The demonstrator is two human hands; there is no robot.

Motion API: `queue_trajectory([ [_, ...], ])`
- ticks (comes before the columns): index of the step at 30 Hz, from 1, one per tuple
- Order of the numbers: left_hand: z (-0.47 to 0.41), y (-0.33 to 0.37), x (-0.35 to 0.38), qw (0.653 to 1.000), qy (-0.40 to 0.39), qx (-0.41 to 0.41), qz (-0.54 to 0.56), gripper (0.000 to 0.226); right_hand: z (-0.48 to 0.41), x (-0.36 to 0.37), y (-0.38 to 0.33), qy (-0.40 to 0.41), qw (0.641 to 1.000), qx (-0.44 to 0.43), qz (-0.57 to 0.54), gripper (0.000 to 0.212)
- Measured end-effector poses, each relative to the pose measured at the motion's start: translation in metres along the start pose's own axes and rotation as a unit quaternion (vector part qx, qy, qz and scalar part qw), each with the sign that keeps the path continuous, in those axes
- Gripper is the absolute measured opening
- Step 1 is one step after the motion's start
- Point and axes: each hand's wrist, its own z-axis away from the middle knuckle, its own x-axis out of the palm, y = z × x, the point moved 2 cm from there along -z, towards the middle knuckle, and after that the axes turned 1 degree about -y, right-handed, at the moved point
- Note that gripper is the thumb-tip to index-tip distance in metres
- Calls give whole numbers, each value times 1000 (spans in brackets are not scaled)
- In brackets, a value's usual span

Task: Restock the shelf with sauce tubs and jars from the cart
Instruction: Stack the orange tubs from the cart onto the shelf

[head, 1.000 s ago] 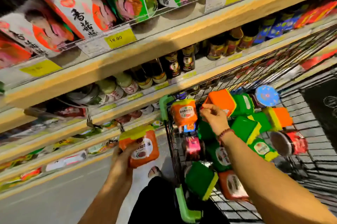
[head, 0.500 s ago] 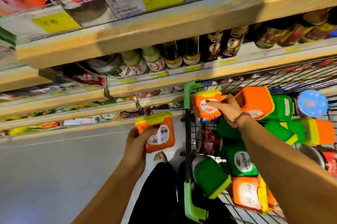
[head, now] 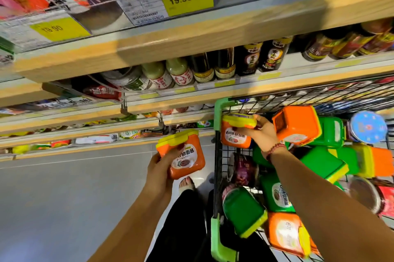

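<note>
Since a second ago the right hand (head: 261,133) has shifted from the pile to the orange tub (head: 235,133) at the cart's (head: 215,155) green front corner, and now grips its yellow lid; the label reads "6月香甜面酱". Just left of the cart, the left hand (head: 158,173) holds a second orange tub (head: 186,156), its thumb covering the start of the same wording. Above the cart, two yellow price tags (head: 187,1) read "19.90". The writing on the dark bottles (head: 226,65) is too small to read, and the jars at the cart's right edge are cut off. Bare grey floor (head: 64,197) lies open left of the cart.
</note>
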Motion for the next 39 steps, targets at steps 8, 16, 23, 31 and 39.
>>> queue_trajectory([
  [8, 12, -5, -3, 999, -28, 21, 0, 32, 11, -3, 1, 59, 994, -17, -86, 51],
  [16, 32, -1, -21, 998, -45, 42, 32, 23, 80, -6, -21, 22, 984, -30, -175, 41],
  [23, 50, 7, -59, 996, -40, 52, 60, 13, 162, 41, -40, -20, 981, -61, -186, 59],
  [31, 83, 39, -165, 989, -26, 114, 91, 30, 224, 153, -45, -82, 987, -81, -117, 100],
  [39, 135, 65, -325, 970, 99, 169, 141, 80, 292, 309, -40, -215, 970, -115, -19, 33],
])
